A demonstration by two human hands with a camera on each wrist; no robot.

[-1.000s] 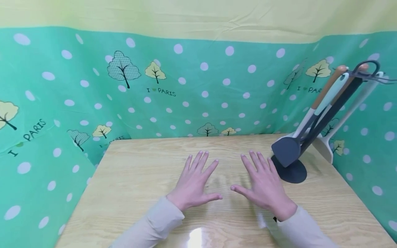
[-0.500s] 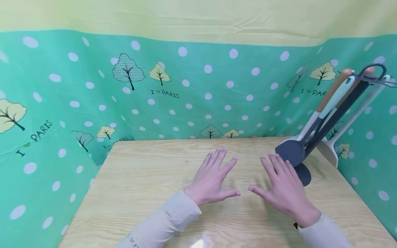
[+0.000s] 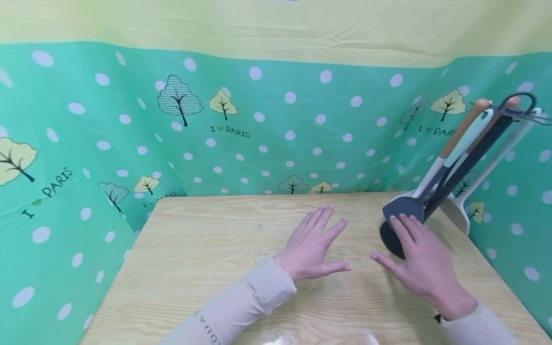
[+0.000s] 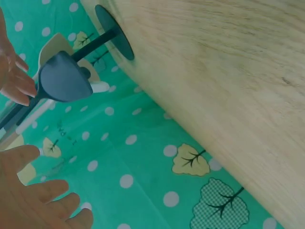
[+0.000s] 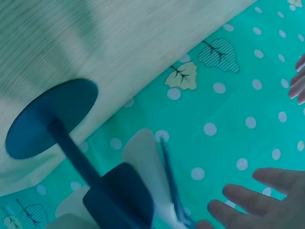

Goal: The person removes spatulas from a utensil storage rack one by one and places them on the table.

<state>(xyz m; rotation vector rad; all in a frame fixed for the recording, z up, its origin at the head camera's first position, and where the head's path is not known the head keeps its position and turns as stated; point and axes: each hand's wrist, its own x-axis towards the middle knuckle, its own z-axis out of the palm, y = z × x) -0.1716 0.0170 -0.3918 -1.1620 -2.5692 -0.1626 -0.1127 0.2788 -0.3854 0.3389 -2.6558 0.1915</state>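
Note:
My left hand [image 3: 311,247] hovers over the middle of the wooden table, fingers spread and holding nothing. To its right my right hand [image 3: 424,263], also spread, is raised in front of the utensil stand; its fingertips overlap the blade of a dark grey turner [image 3: 403,206] in the head view. The stand has a round black base [image 5: 33,129] and a loop top [image 3: 519,98]. Hanging from it are several utensils, among them one with a brown handle [image 3: 463,127] and a pale one [image 3: 457,215] on the right. Part of the base is hidden behind my right hand.
The light wooden table [image 3: 194,249] fills the lower middle. A green and yellow curtain [image 3: 267,124] with dots and printed trees surrounds its back and sides. The stand occupies the back right corner, its utensils reaching well above the tabletop.
Both hands have moved to the right, spread throughout. The right one now overlaps the stand's base and turner in the head view. The head view has shifted slightly; the stand has stayed put.

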